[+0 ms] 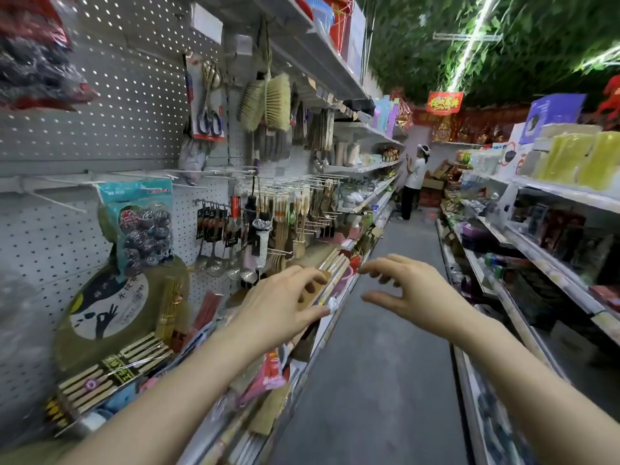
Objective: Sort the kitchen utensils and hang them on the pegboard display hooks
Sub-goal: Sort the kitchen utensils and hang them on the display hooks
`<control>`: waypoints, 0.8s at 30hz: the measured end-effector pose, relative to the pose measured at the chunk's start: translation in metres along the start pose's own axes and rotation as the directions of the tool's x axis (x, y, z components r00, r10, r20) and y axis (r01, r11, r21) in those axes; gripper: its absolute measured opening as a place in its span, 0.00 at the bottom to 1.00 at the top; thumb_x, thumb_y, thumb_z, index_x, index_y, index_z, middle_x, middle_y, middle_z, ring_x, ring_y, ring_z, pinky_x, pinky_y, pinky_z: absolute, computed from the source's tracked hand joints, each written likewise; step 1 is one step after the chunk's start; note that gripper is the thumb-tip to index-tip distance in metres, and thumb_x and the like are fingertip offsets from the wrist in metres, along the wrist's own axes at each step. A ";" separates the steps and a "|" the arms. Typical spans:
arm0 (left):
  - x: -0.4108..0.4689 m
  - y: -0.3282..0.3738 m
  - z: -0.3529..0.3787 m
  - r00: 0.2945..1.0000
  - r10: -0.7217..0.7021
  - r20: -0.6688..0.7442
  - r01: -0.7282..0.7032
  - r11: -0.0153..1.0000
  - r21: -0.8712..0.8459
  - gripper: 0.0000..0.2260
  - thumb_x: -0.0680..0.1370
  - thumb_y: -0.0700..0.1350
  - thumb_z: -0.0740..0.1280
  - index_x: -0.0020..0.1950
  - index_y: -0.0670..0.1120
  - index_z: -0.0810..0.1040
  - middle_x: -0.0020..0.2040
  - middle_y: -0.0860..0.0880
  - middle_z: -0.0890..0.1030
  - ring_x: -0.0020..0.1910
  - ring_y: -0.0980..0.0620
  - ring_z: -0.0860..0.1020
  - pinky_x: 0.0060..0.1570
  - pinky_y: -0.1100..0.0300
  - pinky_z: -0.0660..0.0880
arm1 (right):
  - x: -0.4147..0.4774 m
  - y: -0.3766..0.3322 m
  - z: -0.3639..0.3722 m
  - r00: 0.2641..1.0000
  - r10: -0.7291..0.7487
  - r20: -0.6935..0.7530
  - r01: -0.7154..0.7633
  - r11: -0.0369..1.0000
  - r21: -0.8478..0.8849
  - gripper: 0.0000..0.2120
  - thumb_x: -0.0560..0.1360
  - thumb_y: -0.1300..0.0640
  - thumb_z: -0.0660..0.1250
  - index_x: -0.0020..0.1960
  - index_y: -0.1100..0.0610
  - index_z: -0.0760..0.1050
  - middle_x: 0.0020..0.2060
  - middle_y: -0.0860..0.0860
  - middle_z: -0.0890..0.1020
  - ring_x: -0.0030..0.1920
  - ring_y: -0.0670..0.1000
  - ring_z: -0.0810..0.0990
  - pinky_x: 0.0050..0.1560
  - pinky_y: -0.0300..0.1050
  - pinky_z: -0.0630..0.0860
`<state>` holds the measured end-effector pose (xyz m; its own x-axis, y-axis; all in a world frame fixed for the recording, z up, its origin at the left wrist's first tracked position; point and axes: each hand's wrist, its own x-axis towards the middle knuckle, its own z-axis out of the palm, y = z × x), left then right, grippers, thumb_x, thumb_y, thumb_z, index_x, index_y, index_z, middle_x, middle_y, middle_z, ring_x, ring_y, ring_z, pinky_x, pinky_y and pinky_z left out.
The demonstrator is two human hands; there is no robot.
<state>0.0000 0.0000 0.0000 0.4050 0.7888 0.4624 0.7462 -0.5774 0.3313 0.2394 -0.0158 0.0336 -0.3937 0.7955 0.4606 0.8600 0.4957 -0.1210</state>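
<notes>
The grey pegboard (141, 105) covers the left wall, with white hooks (214, 171) sticking out along a rail. Metal ladles (218, 260) and wooden spatulas (295, 213) hang from hooks mid-wall. My left hand (281, 307) reaches forward over the shelf edge, fingers spread and relaxed, holding nothing. My right hand (402, 286) hovers over the aisle beside it, fingers loosely curved, empty. Neither hand touches a utensil.
Packs of steel scourers (141, 229), chopstick bundles (114, 370), brushes (268, 99) and scissors (208, 95) crowd the left display. Stocked shelves (536, 229) line the right. The grey aisle floor (385, 364) runs ahead to a person (412, 179) standing at the far end.
</notes>
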 end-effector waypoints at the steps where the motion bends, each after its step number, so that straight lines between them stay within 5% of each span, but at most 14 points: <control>1: 0.006 -0.002 0.003 1.000 -0.004 0.005 0.004 1.000 -0.011 0.19 0.72 0.61 0.67 0.62 0.62 0.71 0.51 0.62 0.75 0.46 0.64 0.75 0.52 0.58 0.77 | 0.006 0.007 0.005 1.000 -0.005 -0.008 0.005 1.000 0.003 0.18 0.74 0.42 0.70 0.62 0.43 0.76 0.50 0.38 0.77 0.48 0.41 0.77 0.50 0.41 0.75; 17: 0.208 -0.046 0.137 0.994 -0.111 0.000 0.111 0.994 -0.007 0.19 0.71 0.63 0.67 0.60 0.60 0.73 0.52 0.60 0.77 0.49 0.60 0.76 0.52 0.55 0.77 | 0.118 0.224 0.078 0.999 0.018 0.033 -0.022 0.991 0.135 0.17 0.73 0.45 0.71 0.61 0.47 0.77 0.50 0.42 0.78 0.47 0.42 0.77 0.51 0.45 0.76; 24: 0.292 -0.063 0.191 0.988 -0.152 0.018 0.152 0.988 -0.013 0.16 0.72 0.61 0.67 0.58 0.60 0.74 0.51 0.60 0.77 0.48 0.60 0.75 0.51 0.57 0.75 | 0.164 0.317 0.109 0.996 0.056 0.062 -0.068 0.977 0.204 0.16 0.74 0.47 0.72 0.61 0.44 0.76 0.48 0.39 0.77 0.47 0.35 0.76 0.46 0.28 0.69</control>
<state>0.1718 0.3073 -0.0430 0.2966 0.8710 0.3917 0.7925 -0.4533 0.4081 0.4125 0.3098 -0.0252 -0.3639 0.8423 0.3977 0.8006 0.5010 -0.3286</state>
